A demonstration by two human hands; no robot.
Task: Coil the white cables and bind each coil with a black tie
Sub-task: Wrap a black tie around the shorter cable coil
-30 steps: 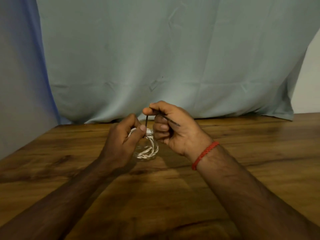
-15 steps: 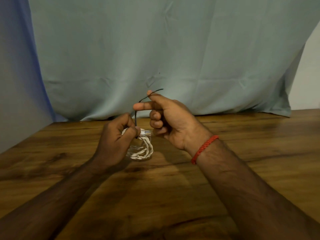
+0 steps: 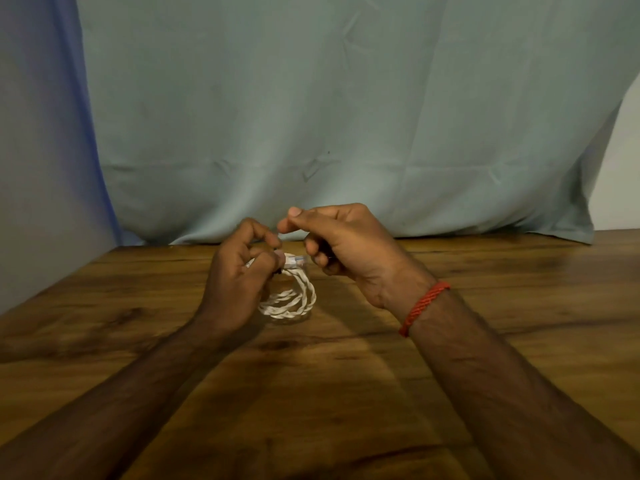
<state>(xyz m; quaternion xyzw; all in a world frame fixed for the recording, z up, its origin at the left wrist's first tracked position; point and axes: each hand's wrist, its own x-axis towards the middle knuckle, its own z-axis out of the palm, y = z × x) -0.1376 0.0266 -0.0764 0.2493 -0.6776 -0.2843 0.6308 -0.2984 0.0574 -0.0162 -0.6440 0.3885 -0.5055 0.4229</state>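
White cable coil [image 3: 292, 299] hangs pinched in left hand [image 3: 239, 282] fingers [image 3: 266, 259].

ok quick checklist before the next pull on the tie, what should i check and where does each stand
1. Coil held: left hand pinches the white cable coil at its top. Ok.
2. Loops together: they hang bunched below the grip, above the wooden table. Ok.
3. Cable plug tucked in: it sticks out toward the right hand. Not ok.
4. Black tie around the coil: only a dark bit shows at the left fingers. Cannot tell.
5. Right hand holding the tie's free end: fingers curled, tie hidden. Cannot tell.
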